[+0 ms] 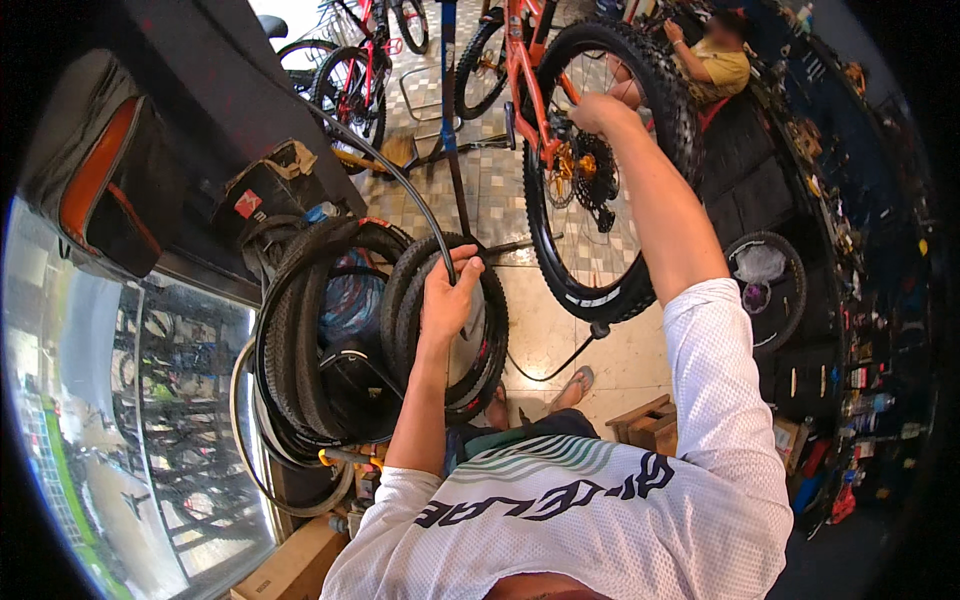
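- Between a cluster of loose tyres (283, 335) and an orange bicycle (525, 75), I see the person's left hand (448, 300) with its grip closed round a black hose (416, 194); thumb and fingers wrap it, which seems to steady the line as it curves down from the upper left.
- At the bicycle's rear wheel (600, 300), the right hand (602, 115) reaches in near the frame, just above the gold gears (575, 172). Its fingertips are hidden, so I cannot tell whether that grip is clamped on something; the arm passes in front of the tyre, presumably the straightest way in.
- Beside the bicycle, a blue post (448, 90) rises from the tiled floor (545, 335); whether it bears any weight, I cannot make out.
- On my left, the loose tyres sit bunched together, probably to leave the walkway free, with blue plastic (352, 300) among them.
- To the right, a smaller wheel (798, 300) rests by the dark drawers (745, 180), apart from both hands, likely set there out of the way.
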The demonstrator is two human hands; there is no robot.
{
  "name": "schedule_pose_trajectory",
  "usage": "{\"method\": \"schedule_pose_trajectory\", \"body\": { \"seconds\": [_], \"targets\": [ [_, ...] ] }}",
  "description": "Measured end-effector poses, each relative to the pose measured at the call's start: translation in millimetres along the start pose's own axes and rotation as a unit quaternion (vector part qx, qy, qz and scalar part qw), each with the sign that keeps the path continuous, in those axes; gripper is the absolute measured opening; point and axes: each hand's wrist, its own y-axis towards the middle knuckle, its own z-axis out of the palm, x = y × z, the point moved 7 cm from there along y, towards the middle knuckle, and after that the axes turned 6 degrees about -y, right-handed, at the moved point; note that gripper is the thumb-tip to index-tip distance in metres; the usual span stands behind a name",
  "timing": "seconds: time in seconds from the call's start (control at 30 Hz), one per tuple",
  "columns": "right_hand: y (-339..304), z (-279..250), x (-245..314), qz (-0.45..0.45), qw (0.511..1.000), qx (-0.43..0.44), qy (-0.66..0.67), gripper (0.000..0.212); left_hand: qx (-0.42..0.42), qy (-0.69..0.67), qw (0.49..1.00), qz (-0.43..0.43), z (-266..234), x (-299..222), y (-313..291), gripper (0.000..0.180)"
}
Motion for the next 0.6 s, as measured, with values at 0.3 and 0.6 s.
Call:
{"method": "schedule_pose_trajectory", "body": {
  "seconds": [0.3,0.6],
  "targets": [
    [-3.0,-11.4,14.4,-0.003,0.992,0.082,-0.097,0.046,-0.033,-0.024,0.999,-0.035,-56.2,-14.2,-17.0,0.029],
    [36.3,-9.1,-22.9,-0.048,0.991,0.06,-0.105,0.043,-0.074,-0.062,0.994,-0.05,-93.0,-2.8,-25.6,0.031]
  ]
}}
